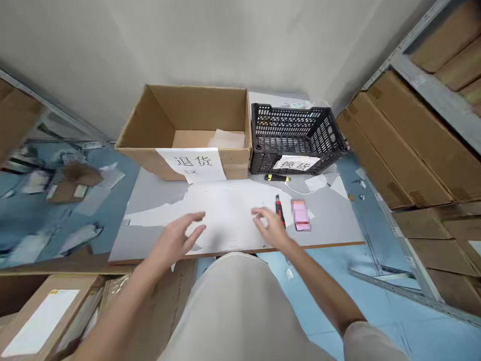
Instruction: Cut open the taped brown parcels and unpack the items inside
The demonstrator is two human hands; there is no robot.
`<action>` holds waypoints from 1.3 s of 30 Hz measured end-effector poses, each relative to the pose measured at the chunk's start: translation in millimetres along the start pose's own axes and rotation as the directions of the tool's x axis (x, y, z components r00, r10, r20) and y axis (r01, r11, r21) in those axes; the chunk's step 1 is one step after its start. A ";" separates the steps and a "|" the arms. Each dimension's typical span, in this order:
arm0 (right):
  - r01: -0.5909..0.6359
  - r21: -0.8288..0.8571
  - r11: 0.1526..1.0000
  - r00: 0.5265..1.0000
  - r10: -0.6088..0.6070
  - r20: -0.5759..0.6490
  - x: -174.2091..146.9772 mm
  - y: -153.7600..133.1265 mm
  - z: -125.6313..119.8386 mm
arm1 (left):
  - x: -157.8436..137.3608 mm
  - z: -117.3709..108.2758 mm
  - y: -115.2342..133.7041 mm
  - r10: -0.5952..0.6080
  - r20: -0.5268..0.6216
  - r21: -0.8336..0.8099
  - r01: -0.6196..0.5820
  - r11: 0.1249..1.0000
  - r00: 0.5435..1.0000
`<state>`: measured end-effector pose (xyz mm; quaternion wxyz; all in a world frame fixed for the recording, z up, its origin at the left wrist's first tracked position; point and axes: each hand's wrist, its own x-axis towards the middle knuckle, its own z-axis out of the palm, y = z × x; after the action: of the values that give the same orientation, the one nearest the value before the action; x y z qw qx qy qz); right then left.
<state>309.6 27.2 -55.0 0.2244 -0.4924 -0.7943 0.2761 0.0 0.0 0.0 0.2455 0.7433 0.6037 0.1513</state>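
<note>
Over the near left part of the white-covered table hovers my left hand, its thumb and fingers apart and nothing between them. My right hand is above the table's near middle, fingers curved and spread, also without anything in it. Just right of that hand lies a red and black utility knife. A pink, blurred-out item lies beside the knife. Farther back, a yellow and black cutter rests in front of the crate.
An open cardboard box with a paper label and a whitish packet inside stands at the back left. Beside it is a black plastic crate, also labelled. Tall cartons line the right shelf. Packages sit at lower left; litter covers the blue floor.
</note>
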 end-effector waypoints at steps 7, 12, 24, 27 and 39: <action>0.029 -0.211 0.977 0.883 0.074 0.463 -16.5 26.4 68.7 | -14.3 95.2 -36.1 -0.247 0.244 0.032 0.247 0.968 0.938; 0.015 -0.272 0.962 0.807 0.149 0.571 -9.7 33.5 62.7 | -24.1 103.6 -31.1 -0.357 0.248 -0.024 0.374 0.927 0.900; 0.029 -0.276 0.961 0.776 0.152 0.612 -4.2 40.6 60.4 | -30.8 101.2 -34.4 -0.443 0.272 0.013 0.457 0.889 0.854; 0.032 -0.270 0.962 0.776 0.146 0.614 -7.6 39.5 60.6 | -30.3 101.3 -32.3 -0.445 0.294 -0.010 0.468 0.884 0.846; -0.068 -0.297 0.952 0.920 0.175 0.351 3.8 30.6 79.0 | -45.2 94.3 -36.3 -0.382 0.270 -0.111 0.422 0.900 0.884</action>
<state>278.5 24.6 -133.8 -0.0199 -0.5064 -0.8208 0.2634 9.1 -55.6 -95.2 0.4042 0.5911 0.6958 0.0554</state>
